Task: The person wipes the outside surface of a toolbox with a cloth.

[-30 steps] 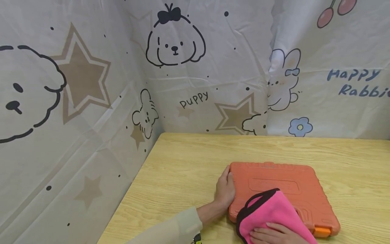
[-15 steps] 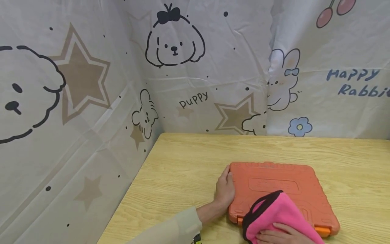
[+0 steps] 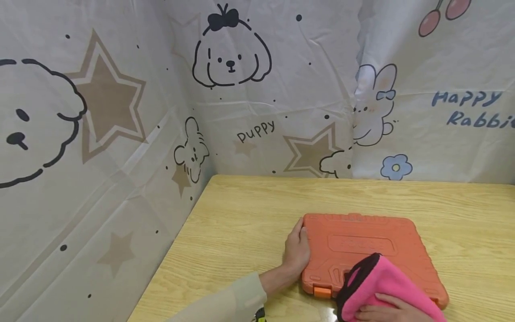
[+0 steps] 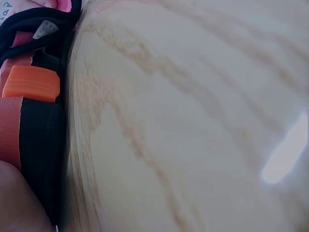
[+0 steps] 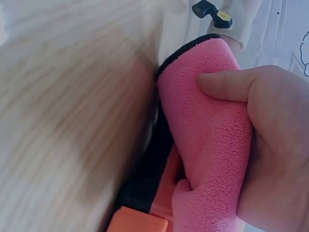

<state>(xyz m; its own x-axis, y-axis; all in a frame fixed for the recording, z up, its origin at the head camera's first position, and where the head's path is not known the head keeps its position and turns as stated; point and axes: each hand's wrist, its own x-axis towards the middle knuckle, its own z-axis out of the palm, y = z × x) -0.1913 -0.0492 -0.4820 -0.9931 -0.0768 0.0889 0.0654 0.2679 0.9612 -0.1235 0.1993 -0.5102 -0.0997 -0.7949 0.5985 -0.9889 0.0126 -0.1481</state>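
Note:
An orange-red hard plastic case (image 3: 362, 243) with a black lower half lies closed on the table. My left hand (image 3: 297, 250) holds its left side. One orange latch (image 3: 322, 292) shows at the front left, and the left wrist view also has an orange latch (image 4: 31, 83) close to that hand. My right hand (image 5: 277, 140) grips a folded pink cloth (image 5: 207, 111) with dark edging, thumb lying over it. In the head view the cloth lies against the front right of the lid, covering part of the front edge and the right latch.
A wood-grain table (image 3: 225, 223) bears the case. Behind and to the left hang pale curtains (image 3: 249, 103) printed with puppies, stars and a rabbit. A black and yellow band (image 5: 212, 13) sits by the left sleeve cuff.
My right hand has slid the pink cloth rightward along the front of the case, uncovering the left latch. The left hand and the case have stayed in place.

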